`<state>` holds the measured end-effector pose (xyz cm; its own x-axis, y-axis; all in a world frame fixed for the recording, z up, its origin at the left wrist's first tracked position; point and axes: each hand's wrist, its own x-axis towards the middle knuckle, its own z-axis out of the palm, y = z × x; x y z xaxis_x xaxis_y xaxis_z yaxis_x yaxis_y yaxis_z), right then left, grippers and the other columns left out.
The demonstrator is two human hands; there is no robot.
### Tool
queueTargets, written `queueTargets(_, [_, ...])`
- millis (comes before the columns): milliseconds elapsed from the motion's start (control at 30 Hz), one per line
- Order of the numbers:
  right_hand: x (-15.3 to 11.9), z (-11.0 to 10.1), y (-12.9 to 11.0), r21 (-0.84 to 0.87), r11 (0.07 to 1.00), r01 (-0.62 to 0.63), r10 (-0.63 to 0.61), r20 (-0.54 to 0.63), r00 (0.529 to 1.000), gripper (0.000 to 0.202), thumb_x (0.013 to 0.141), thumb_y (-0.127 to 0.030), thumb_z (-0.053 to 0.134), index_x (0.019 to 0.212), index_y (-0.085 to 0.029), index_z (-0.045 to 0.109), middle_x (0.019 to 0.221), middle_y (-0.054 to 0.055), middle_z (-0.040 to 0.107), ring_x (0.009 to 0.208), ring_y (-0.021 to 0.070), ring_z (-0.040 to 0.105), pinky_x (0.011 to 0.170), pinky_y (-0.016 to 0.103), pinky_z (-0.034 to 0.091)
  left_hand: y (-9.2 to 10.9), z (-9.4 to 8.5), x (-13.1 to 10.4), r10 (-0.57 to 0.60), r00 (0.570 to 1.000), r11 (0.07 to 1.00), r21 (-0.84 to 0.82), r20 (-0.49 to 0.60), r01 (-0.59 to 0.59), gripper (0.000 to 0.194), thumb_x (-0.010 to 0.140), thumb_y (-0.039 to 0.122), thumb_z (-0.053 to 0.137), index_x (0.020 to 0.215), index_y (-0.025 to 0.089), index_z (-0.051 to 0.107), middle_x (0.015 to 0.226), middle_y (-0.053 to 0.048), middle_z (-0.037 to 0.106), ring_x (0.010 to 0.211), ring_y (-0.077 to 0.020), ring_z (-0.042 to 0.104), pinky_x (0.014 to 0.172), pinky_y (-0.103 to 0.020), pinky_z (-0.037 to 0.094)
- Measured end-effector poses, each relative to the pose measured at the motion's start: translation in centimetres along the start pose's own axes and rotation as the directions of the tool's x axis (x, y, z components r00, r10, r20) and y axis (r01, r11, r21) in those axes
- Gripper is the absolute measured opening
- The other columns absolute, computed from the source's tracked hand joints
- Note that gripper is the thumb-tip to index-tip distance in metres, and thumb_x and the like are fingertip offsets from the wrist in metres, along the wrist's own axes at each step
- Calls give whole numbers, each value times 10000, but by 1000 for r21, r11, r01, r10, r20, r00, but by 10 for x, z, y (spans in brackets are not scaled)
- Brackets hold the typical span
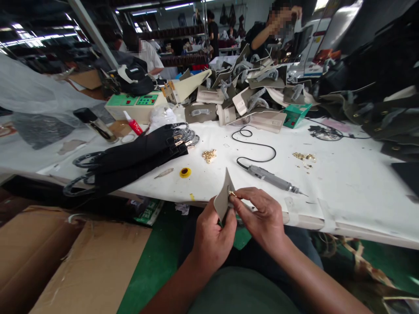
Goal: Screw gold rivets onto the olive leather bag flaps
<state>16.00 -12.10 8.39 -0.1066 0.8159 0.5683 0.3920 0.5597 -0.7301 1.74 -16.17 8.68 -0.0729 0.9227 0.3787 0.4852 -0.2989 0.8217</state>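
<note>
My left hand [214, 235] is closed on a stiff grey-beige panel [223, 198], which it holds up on edge at the table's front edge. With thumb and fingertips my right hand [262, 213] pinches a small gold metal fitting [232, 194] against the panel's face. The fitting's exact kind is too small to make out. Beyond my hands lies a grey electric screwdriver [271, 178] with a thin bit, its black cable looping back. A pile of small gold hardware [208, 155] sits on the white table [183, 203], and more gold pieces [304, 157] are scattered at the right.
Black bag pieces [137, 159] with wrapped handles lie at the left, near a yellow ring [185, 172] and a red bottle [133, 125]. Beige panels [238, 102] are heaped at the back beside a green box [296, 115]. A cardboard box [98, 257] stands below left. Other people work behind.
</note>
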Motion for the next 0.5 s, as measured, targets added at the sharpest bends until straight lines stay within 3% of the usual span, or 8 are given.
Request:
queueTargets(133, [-4,-2,-6,108,993,-50,38,109,993,267,899,-287,741,1162,-242,743,1102,76,752,1000,243,700,869,375,557,-3,-3,-4,21,1000,1000,13,-3,-21,286,948,192,587,1227,229,639,1165,-81,717,1100,-219,693,954,-321,559])
queueTargets(267, [-5,2,-12,203,959,-198,167,163,972,566,651,-429,918,1144,-235,720,1104,72,726,1025,291,675,876,387,562,-12,2,-8,65,998,991,121,-6,-64,469,928,244,587,1395,266,547,1384,-140,601,1212,-273,652,968,-387,581])
queueTargets(333, [-2,4,-18,229,923,-308,272,174,946,515,627,-376,908,1081,-233,711,1065,51,725,1004,285,676,869,369,560,-16,7,-10,44,999,978,203,-27,-38,559,873,281,626,1424,288,536,1425,-149,562,1169,-305,670,880,-399,612])
queueTargets(400, [2,5,-27,282,872,-400,354,201,913,399,685,-333,841,1047,-235,705,1017,29,728,950,262,686,846,342,567,-21,11,-13,8,998,958,285,-56,9,703,798,307,674,1478,305,496,1441,-153,541,1098,-336,695,765,-403,623])
queueTargets(500, [5,2,-39,381,815,-436,375,228,899,299,765,-346,747,1045,-247,712,989,18,740,939,255,702,819,313,586,-28,13,-17,14,996,921,388,-89,22,811,758,271,660,1534,333,435,1475,-140,500,1080,-347,702,780,-417,616])
